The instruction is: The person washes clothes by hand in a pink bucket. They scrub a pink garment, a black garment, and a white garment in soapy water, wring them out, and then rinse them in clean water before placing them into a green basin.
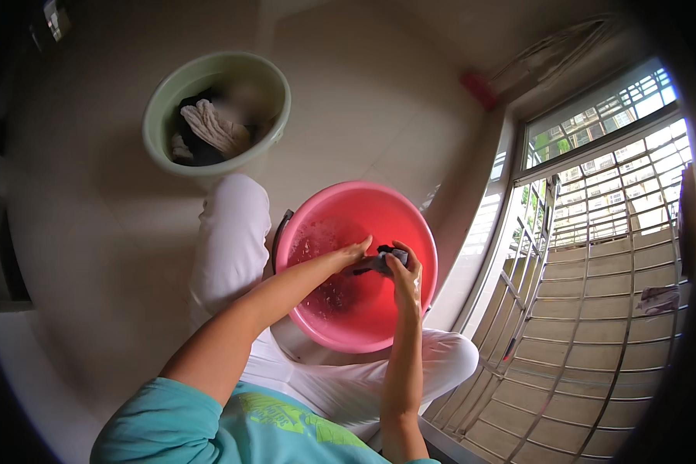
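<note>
A pink plastic bucket (359, 345) with soapy water stands between my knees. Over its opening, my right hand (405, 269) grips a small, wet, dark grey and black cloth (383, 261) in bent fingers, with suds on the wrist. My left hand (356, 254) is just left of the cloth, thumb raised; its fingers reach towards the cloth in shadow, and their hold on it cannot be made out. Foam lies on the water at the bucket's left side.
Beyond my left knee, a pale green plastic tub (151, 136) on the tiled floor holds dark clothes and a beige knit cloth (211, 124). A red object (479, 91) lies by the wall. At right are a window frame and metal bars (586, 290).
</note>
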A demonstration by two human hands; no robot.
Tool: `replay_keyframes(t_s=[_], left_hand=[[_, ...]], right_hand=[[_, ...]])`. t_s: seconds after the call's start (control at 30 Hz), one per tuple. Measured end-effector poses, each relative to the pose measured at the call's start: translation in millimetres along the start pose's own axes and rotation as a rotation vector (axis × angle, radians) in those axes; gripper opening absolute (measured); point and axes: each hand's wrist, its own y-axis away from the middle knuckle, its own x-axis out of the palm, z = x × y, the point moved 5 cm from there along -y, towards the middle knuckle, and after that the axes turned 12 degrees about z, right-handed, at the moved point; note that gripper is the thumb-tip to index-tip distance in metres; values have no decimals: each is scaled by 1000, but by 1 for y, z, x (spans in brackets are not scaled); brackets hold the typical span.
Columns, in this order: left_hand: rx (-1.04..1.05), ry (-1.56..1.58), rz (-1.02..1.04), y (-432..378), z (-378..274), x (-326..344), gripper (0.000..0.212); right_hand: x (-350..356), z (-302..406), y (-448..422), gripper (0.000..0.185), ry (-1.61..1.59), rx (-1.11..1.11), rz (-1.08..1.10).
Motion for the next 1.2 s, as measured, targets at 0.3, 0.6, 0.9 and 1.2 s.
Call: replay_keyframes(t_s=[0.3,0.6,0.9,1.2], left_hand=[[232,751,-13,43,-3,23,45],[415,1010,296,28,2,32,30],[696,913,416,19,22,13,20],[147,645,-127,45,-4,24,34]], right_hand=[[10,-2,19,17,622,-327,-209],[73,-10,16,24,918,-281,-222],[89,-1,22,27,801,-253,-92],[-24,-104,-31,48,470,169,-215]])
